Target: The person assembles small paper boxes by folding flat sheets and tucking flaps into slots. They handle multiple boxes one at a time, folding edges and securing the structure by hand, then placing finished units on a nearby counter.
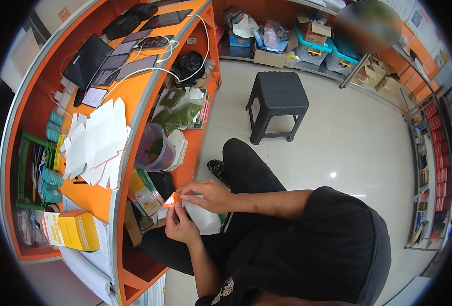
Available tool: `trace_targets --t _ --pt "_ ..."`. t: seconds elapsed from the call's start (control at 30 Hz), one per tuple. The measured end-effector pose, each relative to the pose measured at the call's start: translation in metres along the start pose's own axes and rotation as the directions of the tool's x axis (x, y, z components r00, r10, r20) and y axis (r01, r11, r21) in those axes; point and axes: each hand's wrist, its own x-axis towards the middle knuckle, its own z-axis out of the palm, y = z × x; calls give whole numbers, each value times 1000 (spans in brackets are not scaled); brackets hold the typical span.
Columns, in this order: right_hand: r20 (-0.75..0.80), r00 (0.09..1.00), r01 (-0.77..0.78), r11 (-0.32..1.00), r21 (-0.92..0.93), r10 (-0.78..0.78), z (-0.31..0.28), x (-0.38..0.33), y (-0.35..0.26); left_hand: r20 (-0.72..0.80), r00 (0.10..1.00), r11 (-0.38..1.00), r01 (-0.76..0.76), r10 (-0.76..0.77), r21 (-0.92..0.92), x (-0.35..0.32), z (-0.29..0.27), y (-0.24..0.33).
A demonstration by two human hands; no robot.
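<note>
Above my lap, close to the counter's edge, both my hands hold a small orange and white folded carton (172,200). My left hand (184,229) pinches it from below between thumb and fingers. At its upper edge the fingers of my right hand (209,197) are closed on it too. The carton's far side is hidden. On the orange counter (75,193) to the left lies a loose pile of flat white carton blanks (103,133). Nearer me stands a yellow and white box (78,230) on white papers.
Phones, a tablet (165,19), a black laptop-like device (87,61) and white cables crowd the counter's far part. Shelves below hold a clear plastic bucket (155,148) and green packets (180,109). A black stool (278,97) stands on the tiled floor. A blurred shape (368,25) is at the back.
</note>
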Motion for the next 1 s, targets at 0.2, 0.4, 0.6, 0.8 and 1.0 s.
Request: trace_targets --t 0.2,0.4,0.6,0.8,1.0 --pt "-12 998 67 996 59 -66 2 -1 -10 174 977 989 -138 125 61 6 -9 27" --pt "-4 999 48 989 139 -48 6 -1 -20 154 982 994 -104 109 -39 7 -16 24" --pt "50 993 102 994 39 -103 3 4 -22 167 986 989 22 3 -146 10 -27 11" --pt "72 991 108 992 63 -112 1 2 -30 161 985 996 -53 63 -68 15 -27 21" --pt "71 997 -57 965 256 40 -1 3 -25 209 977 985 77 -44 -155 14 -27 28"
